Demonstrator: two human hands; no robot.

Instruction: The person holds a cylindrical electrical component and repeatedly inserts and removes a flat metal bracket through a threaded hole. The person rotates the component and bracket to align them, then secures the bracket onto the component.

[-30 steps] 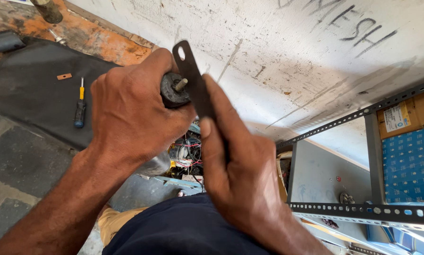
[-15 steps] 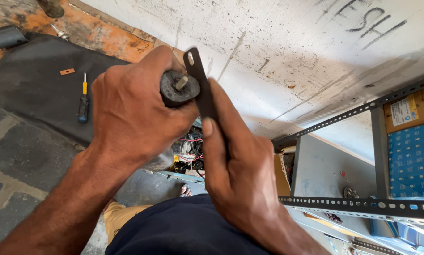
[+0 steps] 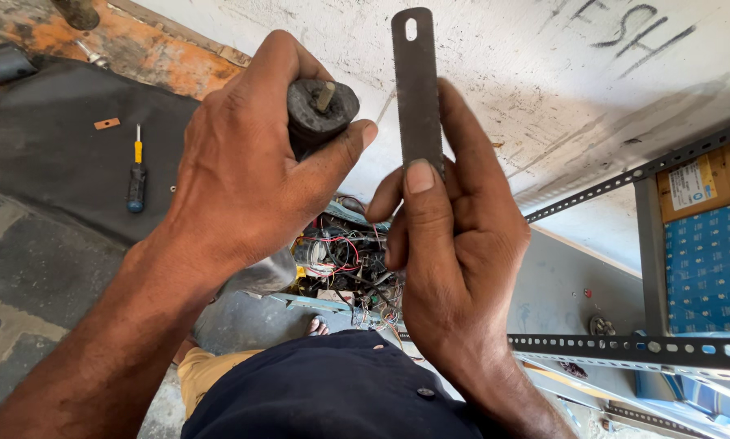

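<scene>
Up front, one dark round part (image 3: 323, 114) clamped in the left hand (image 3: 243, 179), one flat metal strip (image 3: 418, 89) pinched upright in the right hand (image 3: 454, 244), a narrow gap kept between them, one screwdriver (image 3: 136, 175) left on the dark mat (image 3: 48, 154), wall (image 3: 503, 49) close ahead.

The flat metal strip (image 3: 418, 89) at twelve o'clock is dull grey-brown. The round part (image 3: 320, 110) beside it looks black, perhaps rubber. At nine o'clock, a screwdriver (image 3: 136, 175) shows a yellow shaft collar, black grip and blue tip on a charcoal mat (image 3: 48, 154). Blue patterned boxes (image 3: 710, 264) sit at three o'clock; red and black wires (image 3: 345, 264) tangle centrally.
</scene>
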